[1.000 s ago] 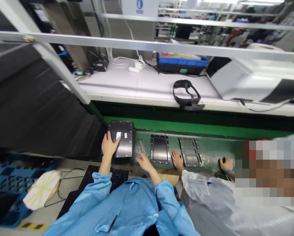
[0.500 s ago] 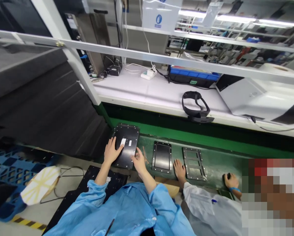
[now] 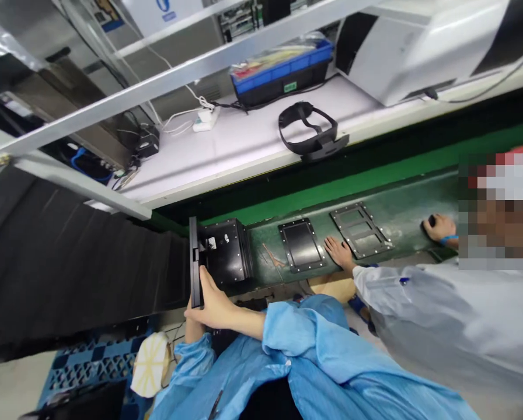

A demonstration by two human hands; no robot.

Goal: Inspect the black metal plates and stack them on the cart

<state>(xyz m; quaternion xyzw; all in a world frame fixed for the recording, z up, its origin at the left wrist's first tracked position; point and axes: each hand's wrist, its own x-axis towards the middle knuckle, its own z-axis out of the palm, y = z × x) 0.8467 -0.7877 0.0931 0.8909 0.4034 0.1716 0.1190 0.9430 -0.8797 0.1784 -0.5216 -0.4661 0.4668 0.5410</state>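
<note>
My right hand [image 3: 213,306] is wrapped around the bottom of a thin black plate [image 3: 194,262]. The plate stands up on its edge, right at the left end of the green belt [image 3: 388,192]. I can only see a little bit of my left hand [image 3: 190,326], tucked behind the right one near the plate's lower end, so I cannot tell if it is open or closed.

Just to the right of the plate sits a black box [image 3: 226,254] with small white stickers and a row of little dots along its side. It touches the plate or is very close to it.

Farther along the belt lie a flat black panel [image 3: 302,245] and a black frame [image 3: 361,229] with holes in it. Another person in a white coat rests one hand [image 3: 339,254] flat on the belt between these two.

Behind the belt is a long white table [image 3: 244,143]. On it lie a black headset [image 3: 309,131], a blue bin [image 3: 283,70], a white power strip [image 3: 204,118] and a big white machine [image 3: 419,46]. A silver bar [image 3: 156,84] crosses above. A dark ramp [image 3: 69,256] fills the left side.
</note>
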